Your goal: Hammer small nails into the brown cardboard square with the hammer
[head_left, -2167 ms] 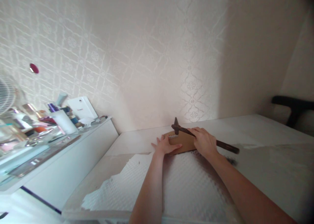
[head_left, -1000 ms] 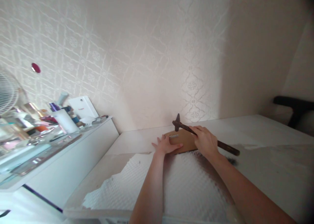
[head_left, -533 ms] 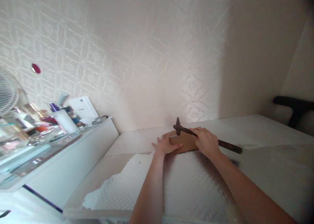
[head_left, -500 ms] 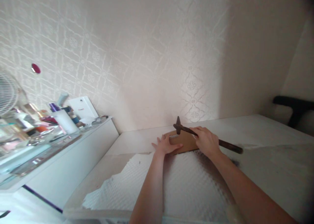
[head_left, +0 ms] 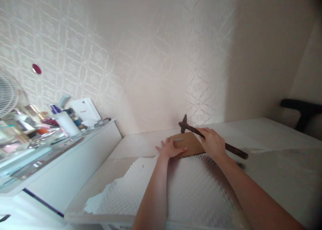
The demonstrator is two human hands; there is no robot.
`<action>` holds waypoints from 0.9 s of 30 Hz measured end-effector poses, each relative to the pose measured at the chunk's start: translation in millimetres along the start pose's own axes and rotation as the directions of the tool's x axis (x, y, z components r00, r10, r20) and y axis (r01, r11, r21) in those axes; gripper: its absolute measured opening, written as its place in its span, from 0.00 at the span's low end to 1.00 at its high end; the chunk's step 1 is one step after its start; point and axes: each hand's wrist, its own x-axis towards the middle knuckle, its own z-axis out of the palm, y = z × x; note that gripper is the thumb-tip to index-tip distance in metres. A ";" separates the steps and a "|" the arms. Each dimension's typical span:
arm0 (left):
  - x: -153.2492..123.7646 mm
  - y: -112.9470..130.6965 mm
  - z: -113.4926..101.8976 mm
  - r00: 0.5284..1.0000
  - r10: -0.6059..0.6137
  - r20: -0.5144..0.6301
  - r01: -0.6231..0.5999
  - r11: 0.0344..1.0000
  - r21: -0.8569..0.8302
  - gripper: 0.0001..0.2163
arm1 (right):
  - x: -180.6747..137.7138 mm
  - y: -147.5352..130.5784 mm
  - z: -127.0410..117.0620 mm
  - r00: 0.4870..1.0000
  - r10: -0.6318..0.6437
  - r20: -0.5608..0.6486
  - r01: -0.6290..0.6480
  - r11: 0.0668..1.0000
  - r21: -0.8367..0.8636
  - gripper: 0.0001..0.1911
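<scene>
A hammer [head_left: 236, 150] with a dark head and a brown handle is gripped in my right hand [head_left: 212, 143], its head raised over the far edge of a brown cardboard piece [head_left: 192, 144]. My left hand [head_left: 171, 150] lies on the left part of that cardboard with its fingers spread. A short row of small pale marks or bits, too small to make out, shows on the cardboard near my left fingers. Under the cardboard's near edge lies a white quilted sheet [head_left: 191, 186] with a ragged left side.
On the left a white cabinet [head_left: 65, 163] carries cosmetics, a white bottle [head_left: 67, 124] and a white box [head_left: 85, 109]. A fan [head_left: 8, 94] stands at the far left. The patterned wall [head_left: 156, 72] rises behind the table; a black chair part [head_left: 300, 110] is at right.
The hammer's head has risen slightly and tilted, uncovering more of the pale row on the cardboard. My left hand has stayed in place.
</scene>
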 end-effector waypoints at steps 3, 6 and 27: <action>-0.5 0.2 -0.4 1.000 -0.008 0.003 0.008 1.000 0.004 0.51 | -0.5 -1.5 0.7 0.998 -0.028 0.065 0.029 0.999 -0.015 0.22; -0.7 -0.1 -0.1 1.000 -0.007 0.008 0.007 1.000 -0.001 0.51 | -0.7 -2.5 0.1 0.999 -0.018 0.049 0.019 1.000 -0.024 0.22; -0.7 -0.5 0.6 1.000 -0.008 -0.003 0.008 1.000 -0.017 0.50 | 2.1 -0.6 -4.3 0.996 -0.043 0.074 0.044 0.999 -0.019 0.22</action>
